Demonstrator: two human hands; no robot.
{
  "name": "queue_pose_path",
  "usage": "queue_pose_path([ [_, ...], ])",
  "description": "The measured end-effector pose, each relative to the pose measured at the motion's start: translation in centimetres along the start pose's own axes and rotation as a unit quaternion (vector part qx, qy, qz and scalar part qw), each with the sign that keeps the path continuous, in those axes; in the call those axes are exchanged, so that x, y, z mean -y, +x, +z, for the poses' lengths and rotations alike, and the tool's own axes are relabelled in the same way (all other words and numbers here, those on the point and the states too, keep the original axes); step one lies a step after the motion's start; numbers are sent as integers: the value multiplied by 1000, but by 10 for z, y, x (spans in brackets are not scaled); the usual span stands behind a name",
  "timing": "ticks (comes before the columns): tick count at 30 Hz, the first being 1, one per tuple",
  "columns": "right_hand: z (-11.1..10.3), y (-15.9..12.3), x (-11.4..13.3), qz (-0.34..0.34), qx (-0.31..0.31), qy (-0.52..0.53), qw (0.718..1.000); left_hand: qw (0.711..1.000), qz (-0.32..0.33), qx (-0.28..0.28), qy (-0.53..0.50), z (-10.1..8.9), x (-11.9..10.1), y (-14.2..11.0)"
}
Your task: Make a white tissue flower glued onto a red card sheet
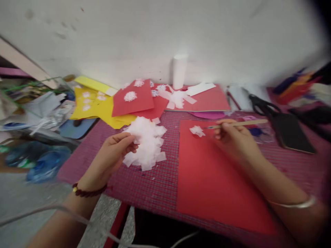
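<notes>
Holding a thin wooden stick [249, 123] in my right hand [234, 136], fingers closed round it, tip right at the edge of a little white paper flower [197, 131]; too blurry to tell if they touch. Flower's sitting near the top left of a big red sheet [219, 186] on the bench [162, 182]. My left hand [113, 150] is over the near-left edge of a pile of white paper strips [150, 144], thumb and fingertips together, but honestly can't tell if there's a strip pinched in there. Black phone [291, 132] and scissors [263, 105] are off to the right, and red cards [134, 106] with white flowers lie behind the pile.
</notes>
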State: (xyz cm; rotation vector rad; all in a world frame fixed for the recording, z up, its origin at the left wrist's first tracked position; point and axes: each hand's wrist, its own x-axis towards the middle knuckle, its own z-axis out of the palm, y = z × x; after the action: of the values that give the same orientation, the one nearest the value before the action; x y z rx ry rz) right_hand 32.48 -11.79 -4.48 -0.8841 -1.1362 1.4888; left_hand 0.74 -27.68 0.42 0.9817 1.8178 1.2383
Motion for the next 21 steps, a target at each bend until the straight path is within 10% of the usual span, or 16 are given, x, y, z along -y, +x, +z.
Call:
queue_pose_path([
  [8,30,-43,26,-111,202,-50,972,972,-35,193,-127,113,-31,9],
  [21,25,-39,12,-122,220,-39,967,949,-49,257,-175,122,-27,6],
])
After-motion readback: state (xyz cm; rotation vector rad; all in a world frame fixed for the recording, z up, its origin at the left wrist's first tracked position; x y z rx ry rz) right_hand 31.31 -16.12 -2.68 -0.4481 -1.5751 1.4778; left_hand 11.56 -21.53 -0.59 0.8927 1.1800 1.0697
